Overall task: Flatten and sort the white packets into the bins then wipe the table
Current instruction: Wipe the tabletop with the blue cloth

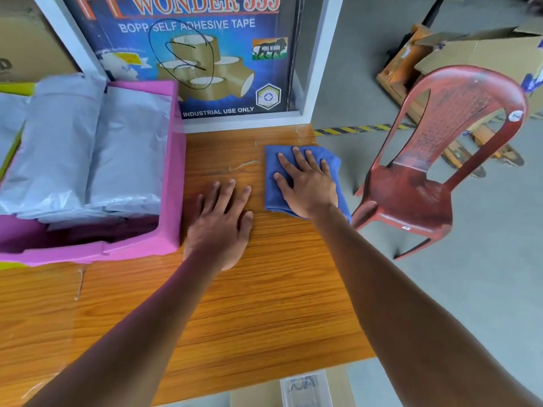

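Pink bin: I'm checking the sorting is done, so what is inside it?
The pink bin holds white packets lying stacked in two piles. Whatever lies beneath them is covered; the near corner is dark shadow.

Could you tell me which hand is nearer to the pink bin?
Left. The left hand rests flat on the wooden table just beside the pink bin's right wall; the right hand presses the blue cloth farther right.

Our right hand (308, 186) flat on the blue cloth (305, 180) on the table (249, 304), our left hand (220, 221) flat beside it, pink bin (173, 186) of white packets (88, 148) left of the cloth
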Action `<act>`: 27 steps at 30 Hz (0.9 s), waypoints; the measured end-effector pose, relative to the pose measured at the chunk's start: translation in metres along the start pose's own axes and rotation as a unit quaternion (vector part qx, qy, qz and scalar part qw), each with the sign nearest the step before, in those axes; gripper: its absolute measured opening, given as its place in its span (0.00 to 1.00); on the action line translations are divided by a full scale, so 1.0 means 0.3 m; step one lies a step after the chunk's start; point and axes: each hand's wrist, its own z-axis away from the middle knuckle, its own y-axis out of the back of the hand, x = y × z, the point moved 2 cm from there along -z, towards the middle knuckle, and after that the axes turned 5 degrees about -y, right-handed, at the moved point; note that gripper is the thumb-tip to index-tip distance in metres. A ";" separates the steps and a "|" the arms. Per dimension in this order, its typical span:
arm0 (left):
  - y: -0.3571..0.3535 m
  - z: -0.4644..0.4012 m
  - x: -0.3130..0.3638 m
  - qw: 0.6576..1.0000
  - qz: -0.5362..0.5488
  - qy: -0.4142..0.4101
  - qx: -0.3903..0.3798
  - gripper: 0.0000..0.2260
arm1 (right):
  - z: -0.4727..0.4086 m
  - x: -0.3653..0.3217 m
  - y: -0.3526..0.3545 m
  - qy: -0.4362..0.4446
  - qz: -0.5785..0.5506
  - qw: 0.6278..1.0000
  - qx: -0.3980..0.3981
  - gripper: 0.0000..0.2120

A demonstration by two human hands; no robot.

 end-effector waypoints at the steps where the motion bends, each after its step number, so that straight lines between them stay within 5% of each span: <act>1: -0.001 -0.002 -0.001 1.000 0.003 0.001 -0.001 0.27 | -0.032 -0.005 0.003 -0.006 0.005 1.000 -0.006 0.31; 9: 0.001 0.001 0.011 1.000 0.000 0.004 -0.001 0.27 | 0.327 0.005 -0.028 -0.002 -0.003 1.000 0.015 0.31; 18: -0.003 -0.011 0.006 1.000 -0.001 0.000 0.004 0.27 | -0.199 0.028 0.016 -0.031 -0.004 0.999 -0.017 0.32; 27: 0.009 -0.001 0.013 1.000 -0.005 0.002 0.000 0.27 | 0.009 0.011 -0.003 -0.012 0.008 1.000 0.007 0.34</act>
